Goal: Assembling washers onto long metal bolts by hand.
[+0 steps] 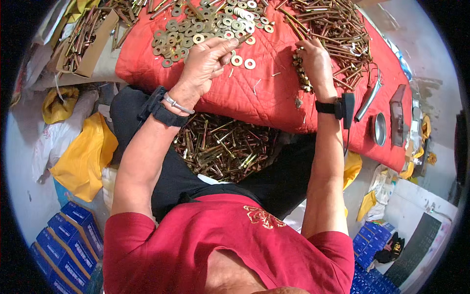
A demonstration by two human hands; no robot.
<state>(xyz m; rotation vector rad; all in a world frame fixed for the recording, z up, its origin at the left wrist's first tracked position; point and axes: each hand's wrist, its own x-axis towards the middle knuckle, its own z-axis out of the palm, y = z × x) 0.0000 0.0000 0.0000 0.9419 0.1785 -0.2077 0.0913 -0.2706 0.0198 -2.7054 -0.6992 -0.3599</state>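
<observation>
My left hand (208,61) is closed, pinching a short brass-coloured metal piece (244,38) that looks like the end of a bolt. It hovers at the near edge of a spread of flat washers (183,36) on the red quilted cloth (264,93). My right hand (317,62) is closed too, its fingertips bent down at a small heap of nuts (302,78). What its fingers hold, if anything, is hidden. Just beyond those fingers lie long bolts (338,24), piled up at the far right of the cloth.
Below the cloth's edge, between my legs, sits a mass of bolts (225,147). A cardboard box (100,46) of bolts stands far left. A metal dish (379,129) and a grey metal tool (368,100) lie right. Blue boxes (68,240) are stacked lower left.
</observation>
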